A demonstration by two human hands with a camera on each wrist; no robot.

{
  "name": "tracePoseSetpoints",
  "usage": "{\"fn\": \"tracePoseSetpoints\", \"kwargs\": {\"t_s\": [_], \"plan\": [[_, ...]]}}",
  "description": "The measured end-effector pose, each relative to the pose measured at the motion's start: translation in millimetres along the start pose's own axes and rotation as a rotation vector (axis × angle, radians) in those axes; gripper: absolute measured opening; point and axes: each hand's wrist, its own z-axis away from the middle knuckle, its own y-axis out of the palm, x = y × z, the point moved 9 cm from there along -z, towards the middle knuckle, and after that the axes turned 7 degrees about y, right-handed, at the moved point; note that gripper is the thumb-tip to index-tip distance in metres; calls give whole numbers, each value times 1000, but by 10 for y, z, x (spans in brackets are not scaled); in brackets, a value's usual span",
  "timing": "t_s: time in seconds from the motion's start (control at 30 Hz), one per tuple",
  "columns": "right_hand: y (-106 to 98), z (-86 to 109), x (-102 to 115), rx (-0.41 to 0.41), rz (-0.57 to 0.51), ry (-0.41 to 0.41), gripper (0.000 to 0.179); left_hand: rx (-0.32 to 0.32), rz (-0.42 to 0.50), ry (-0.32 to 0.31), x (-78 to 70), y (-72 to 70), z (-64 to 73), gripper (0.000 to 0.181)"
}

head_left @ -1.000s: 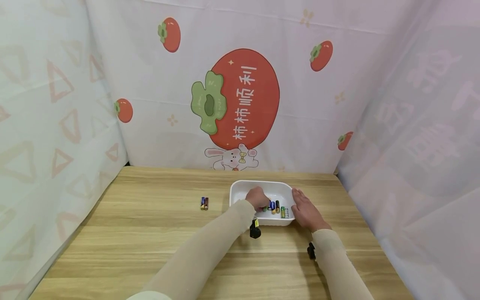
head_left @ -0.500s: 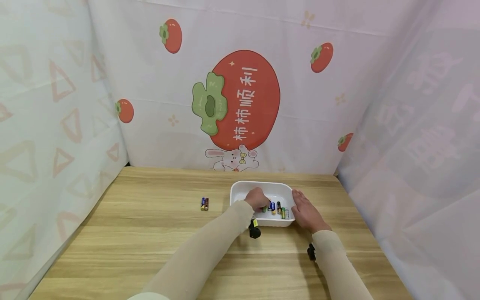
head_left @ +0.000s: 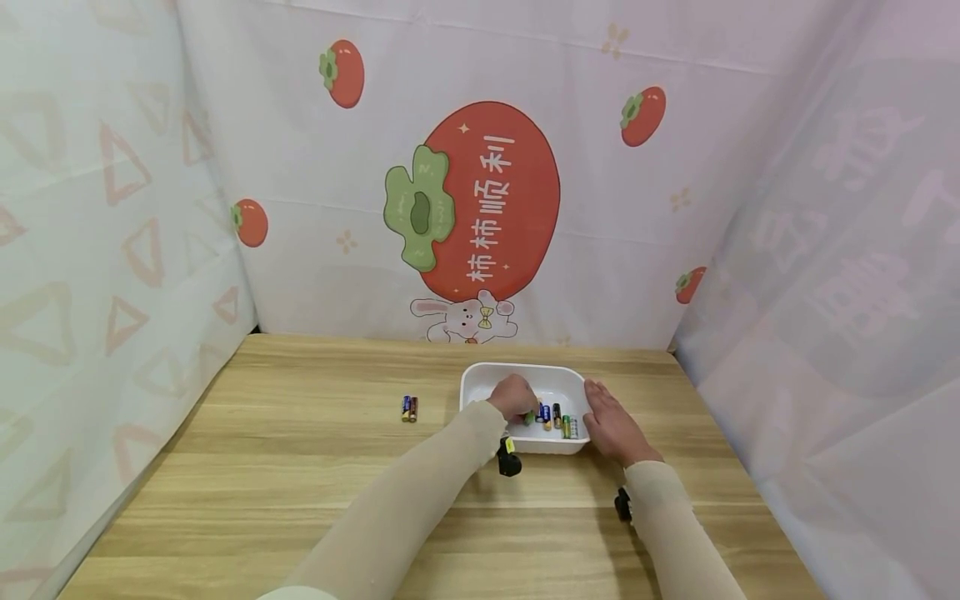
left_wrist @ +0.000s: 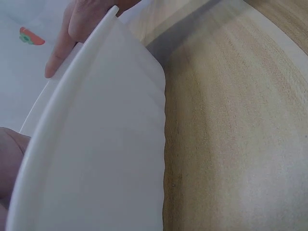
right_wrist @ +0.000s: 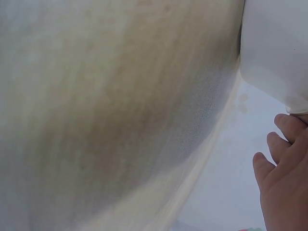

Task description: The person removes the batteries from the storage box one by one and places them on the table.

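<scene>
A white tray [head_left: 480, 367] stands on the table toward the back, with several batteries lying in its right half. My left hand [head_left: 512, 396] reaches down inside it, fingers curled, and pinches a green battery [head_left: 529, 417], of which only part shows. Blue batteries [head_left: 546, 416], a black one [head_left: 557, 414] and a green-and-yellow one [head_left: 566, 426] lie to the right of that hand. Against the tray's right wall, my right hand [head_left: 615, 425] rests with straight fingers along the rim. In the left wrist view the tray's wall [left_wrist: 106, 120] hides most of the left hand [left_wrist: 9, 163].
Two batteries [head_left: 409, 408], one blue and one brown, lie side by side on the wooden table [head_left: 315, 467], left of the tray. Printed cloth [head_left: 600, 208] hangs behind the table and on both sides.
Both hands keep their places at the tray. The black battery beside the left hand has shifted very slightly; otherwise little differs.
</scene>
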Motion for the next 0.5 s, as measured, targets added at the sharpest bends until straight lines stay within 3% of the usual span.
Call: {"fn": "tracePoseSetpoints", "kwargs": {"t_s": [0.23,0.5], "plan": [[38,19,2,25,-9,25,61,35,93,-35,41,41,14,9],[0,21,20,-3,6,10,60,54,157,-40,12,15,60,8]]}}
